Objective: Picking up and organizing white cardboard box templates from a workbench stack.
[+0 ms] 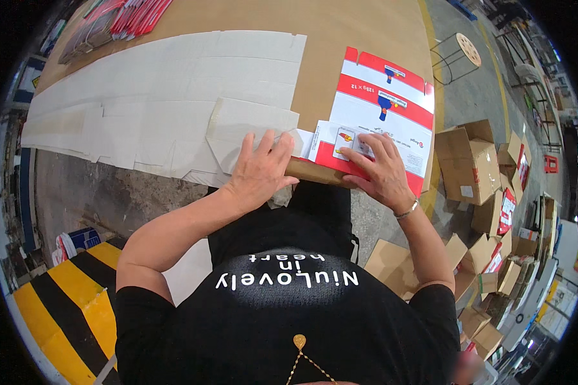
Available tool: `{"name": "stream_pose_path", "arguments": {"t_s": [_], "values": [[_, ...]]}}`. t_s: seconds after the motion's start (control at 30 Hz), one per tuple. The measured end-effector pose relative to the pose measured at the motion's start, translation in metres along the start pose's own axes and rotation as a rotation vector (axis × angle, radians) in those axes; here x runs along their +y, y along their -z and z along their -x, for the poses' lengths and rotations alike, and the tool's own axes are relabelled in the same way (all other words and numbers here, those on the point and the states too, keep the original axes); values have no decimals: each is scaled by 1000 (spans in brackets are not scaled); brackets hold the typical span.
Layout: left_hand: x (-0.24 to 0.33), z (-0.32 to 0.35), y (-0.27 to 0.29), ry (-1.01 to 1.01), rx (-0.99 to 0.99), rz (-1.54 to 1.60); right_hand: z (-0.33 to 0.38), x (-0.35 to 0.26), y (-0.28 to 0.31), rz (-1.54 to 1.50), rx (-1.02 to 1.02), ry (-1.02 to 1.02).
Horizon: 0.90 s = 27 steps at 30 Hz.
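My left hand (261,162) lies on a small greyish-white sheet of cardboard (228,131), fingers spread, thumb pointing right. Beneath that sheet is a long white cardboard sheet (173,83). To the right, my right hand (384,168) rests with fingers apart on a flattened red and white printed carton (382,96). A narrow white flap (315,142) of the carton lies between my two hands. What is under my fingertips is hidden.
A large brown cardboard surface (359,25) covers the table. Red and white flat cartons (135,18) are stacked at the far left. Several brown boxes (467,163) stand on the floor at right, near a round stool (467,50). A yellow-and-black striped platform (61,314) is at lower left.
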<state>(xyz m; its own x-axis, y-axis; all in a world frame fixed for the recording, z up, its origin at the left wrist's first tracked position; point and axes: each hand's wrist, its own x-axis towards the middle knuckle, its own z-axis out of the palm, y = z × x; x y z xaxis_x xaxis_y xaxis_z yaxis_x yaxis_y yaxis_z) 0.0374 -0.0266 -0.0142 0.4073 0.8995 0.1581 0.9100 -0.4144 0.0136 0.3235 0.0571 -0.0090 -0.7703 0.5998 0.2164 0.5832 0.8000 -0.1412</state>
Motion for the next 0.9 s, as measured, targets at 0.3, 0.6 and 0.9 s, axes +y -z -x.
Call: {"name": "stream_pose_path", "arguments": {"t_s": [0.3, 0.6, 0.9], "values": [[-78, 17, 37, 94, -150, -33, 10, -3, -10, 69, 9, 4], [-110, -4, 5, 405, 161, 721, 4, 1, -8, -187, -31, -52], [-51, -28, -47, 1101, 857, 1791, 10, -3, -17, -93, -51, 45]]}}
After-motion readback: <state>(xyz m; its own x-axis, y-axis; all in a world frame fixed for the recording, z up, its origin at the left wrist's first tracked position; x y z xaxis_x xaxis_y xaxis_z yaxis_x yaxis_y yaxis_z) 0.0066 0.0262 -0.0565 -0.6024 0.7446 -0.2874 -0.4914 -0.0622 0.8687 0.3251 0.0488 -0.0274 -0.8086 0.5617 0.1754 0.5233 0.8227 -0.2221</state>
